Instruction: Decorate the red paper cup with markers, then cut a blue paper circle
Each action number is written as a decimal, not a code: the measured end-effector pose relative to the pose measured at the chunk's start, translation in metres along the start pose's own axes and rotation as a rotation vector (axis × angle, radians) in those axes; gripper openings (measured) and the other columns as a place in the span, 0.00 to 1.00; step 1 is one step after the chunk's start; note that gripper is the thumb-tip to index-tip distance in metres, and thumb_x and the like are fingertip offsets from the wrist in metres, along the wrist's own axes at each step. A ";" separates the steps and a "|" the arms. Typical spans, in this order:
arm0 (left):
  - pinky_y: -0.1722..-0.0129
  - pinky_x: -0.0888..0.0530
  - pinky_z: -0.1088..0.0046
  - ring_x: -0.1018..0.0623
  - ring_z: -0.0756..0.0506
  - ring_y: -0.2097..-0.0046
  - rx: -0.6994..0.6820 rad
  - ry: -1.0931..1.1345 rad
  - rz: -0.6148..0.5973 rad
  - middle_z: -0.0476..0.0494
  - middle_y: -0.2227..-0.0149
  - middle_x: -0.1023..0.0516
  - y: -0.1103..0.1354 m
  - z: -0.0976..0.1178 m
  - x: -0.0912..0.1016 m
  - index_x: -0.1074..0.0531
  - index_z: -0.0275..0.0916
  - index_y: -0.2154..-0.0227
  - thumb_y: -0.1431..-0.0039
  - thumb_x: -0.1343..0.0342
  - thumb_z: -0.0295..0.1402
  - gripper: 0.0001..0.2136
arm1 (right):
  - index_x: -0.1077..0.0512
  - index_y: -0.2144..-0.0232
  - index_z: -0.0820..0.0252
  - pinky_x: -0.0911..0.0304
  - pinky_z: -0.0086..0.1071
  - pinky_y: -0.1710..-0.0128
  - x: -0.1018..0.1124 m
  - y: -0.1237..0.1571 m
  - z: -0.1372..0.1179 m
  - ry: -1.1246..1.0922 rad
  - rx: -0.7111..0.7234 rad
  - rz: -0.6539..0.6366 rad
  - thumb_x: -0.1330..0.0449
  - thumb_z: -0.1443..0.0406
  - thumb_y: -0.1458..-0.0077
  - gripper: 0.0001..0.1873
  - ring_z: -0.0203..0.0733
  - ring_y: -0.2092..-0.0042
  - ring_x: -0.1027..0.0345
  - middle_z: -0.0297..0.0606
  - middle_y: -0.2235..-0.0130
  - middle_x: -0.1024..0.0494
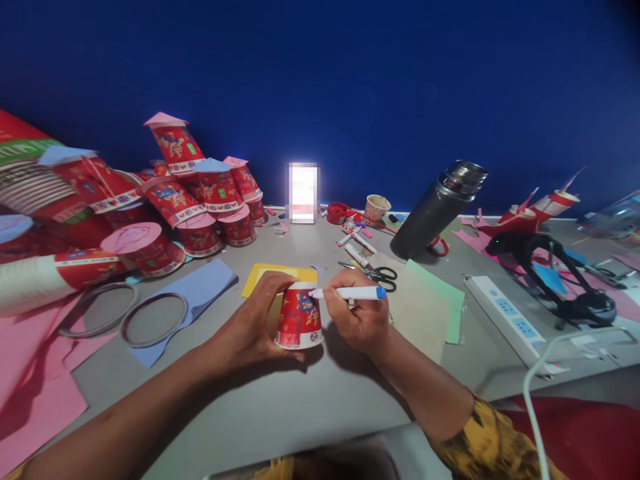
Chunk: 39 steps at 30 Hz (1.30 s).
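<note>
My left hand [255, 320] grips a red printed paper cup [299, 317] from its left side, thumb below and fingers above. The cup is upside down, its white rim at the bottom, just over the grey table. In my right hand [357, 317] is a white marker pen [357, 293] with a blue end, lying nearly level. The pen's tip meets the cup's printed side near the top, at a dark blue patch; whether it touches cannot be told for certain. Behind my right hand lie black-handled scissors [383, 277]. Yellow paper [253, 277] lies behind the cup.
Stacked red paper cups [173, 200] with paper tops crowd the left. Two grey rings [155, 320] rest on blue paper [213, 280]. Loose markers [357, 255], a black flask [433, 213], a power strip [510, 320] and a black headset-like device [575, 287] stand toward the right.
</note>
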<state>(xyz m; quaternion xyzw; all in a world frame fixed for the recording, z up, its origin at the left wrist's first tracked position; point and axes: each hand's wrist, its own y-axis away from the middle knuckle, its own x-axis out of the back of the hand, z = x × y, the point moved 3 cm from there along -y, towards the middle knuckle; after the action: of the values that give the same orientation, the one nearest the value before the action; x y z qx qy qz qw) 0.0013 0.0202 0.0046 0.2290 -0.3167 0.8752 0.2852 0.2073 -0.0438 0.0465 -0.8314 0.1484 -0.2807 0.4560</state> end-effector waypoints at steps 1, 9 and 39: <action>0.40 0.21 0.51 0.21 0.34 0.42 0.000 -0.006 -0.005 0.40 0.43 0.26 0.000 0.001 0.000 0.33 0.49 0.39 0.59 0.17 0.49 0.46 | 0.29 0.65 0.54 0.32 0.30 0.69 0.000 0.000 0.000 0.010 -0.009 0.011 0.40 0.69 0.33 0.06 0.37 0.71 0.28 0.32 0.71 0.22; 0.40 0.21 0.51 0.21 0.34 0.42 -0.034 -0.013 0.006 0.41 0.42 0.26 -0.001 0.002 0.000 0.34 0.49 0.38 0.60 0.16 0.46 0.47 | 0.29 0.66 0.54 0.33 0.30 0.70 -0.001 0.001 0.002 -0.046 -0.072 -0.054 0.40 0.67 0.34 0.06 0.37 0.72 0.29 0.31 0.72 0.23; 0.37 0.23 0.52 0.22 0.34 0.40 -0.031 -0.049 -0.008 0.40 0.40 0.26 0.002 0.004 0.002 0.35 0.48 0.36 0.59 0.17 0.45 0.48 | 0.29 0.67 0.53 0.31 0.32 0.69 0.002 -0.001 0.004 -0.048 -0.079 -0.042 0.40 0.65 0.34 0.07 0.38 0.71 0.28 0.32 0.71 0.22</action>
<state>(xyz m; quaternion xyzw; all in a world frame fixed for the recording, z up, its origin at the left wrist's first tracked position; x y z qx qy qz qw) -0.0010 0.0172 0.0077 0.2471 -0.3360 0.8633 0.2842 0.2107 -0.0415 0.0462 -0.8581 0.1311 -0.2643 0.4202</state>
